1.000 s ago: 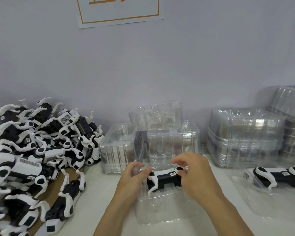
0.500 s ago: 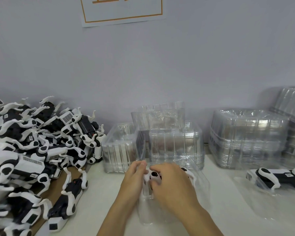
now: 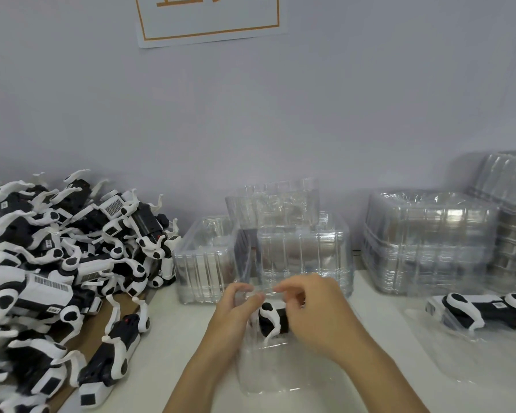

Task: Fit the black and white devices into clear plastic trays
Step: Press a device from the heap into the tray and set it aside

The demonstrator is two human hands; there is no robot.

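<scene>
Your left hand and right hand meet over a clear tray lying on the white tabletop in front of you. Both have their fingers curled, pinching at the thin upper edge of the tray; the right hand also covers most of a black and white device that sits in the tray's far end, and it seems to press on it, though the fingers hide the contact. To your left a pile of devices fills that side of the tabletop, partly on brown cardboard. Several carry white barcode stickers, and one shows a square dotted code label; the print is too small to read. Behind your hands stand stacks of empty trays, with taller stacks to the right against the wall. At the far right a second device lies in its own tray, with a small label on top that cannot be read. On the wall above hangs a white sign with an orange border; only the lower parts of orange characters show at the top edge, not enough to read.
</scene>
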